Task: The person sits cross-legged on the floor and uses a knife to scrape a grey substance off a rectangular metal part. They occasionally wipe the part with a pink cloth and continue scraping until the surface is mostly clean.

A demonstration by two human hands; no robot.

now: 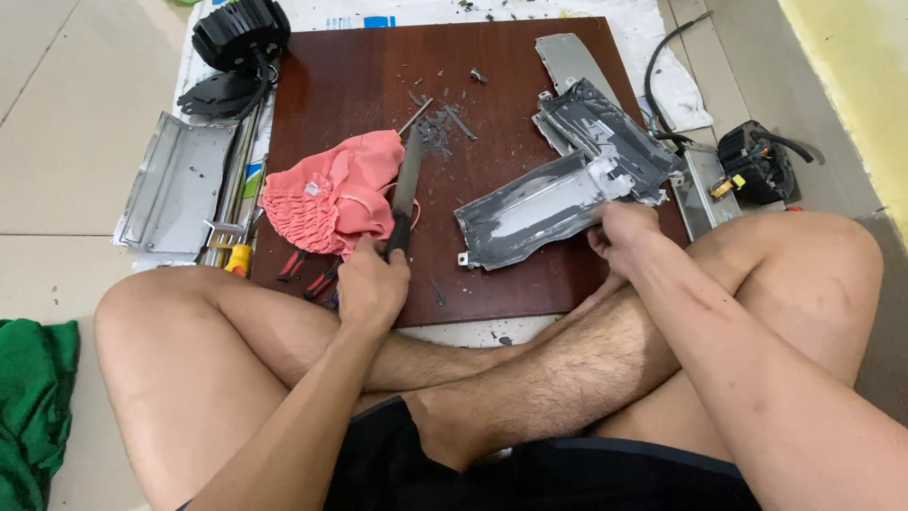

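Note:
My left hand point(372, 284) grips the black handle of a long knife point(407, 180), whose blade points away over the dark red board point(359, 76). My right hand point(619, 235) holds the near edge of a bent grey metal casing point(544, 203) coated in grey paste. The casing lies tilted on the board's right half. A pink cloth point(331, 194) lies bunched on the board just left of the blade. I sit cross-legged, with my knees on either side of the board.
Grey scrapings point(440, 128) litter the board's centre. A second grey casing point(605, 123) lies at the right, with black electrical parts and cables point(757, 161) beyond it. A metal tray point(175, 185), pliers point(307, 274) and a black round motor point(236, 33) are at the left. A green cloth point(33, 397) lies on the floor.

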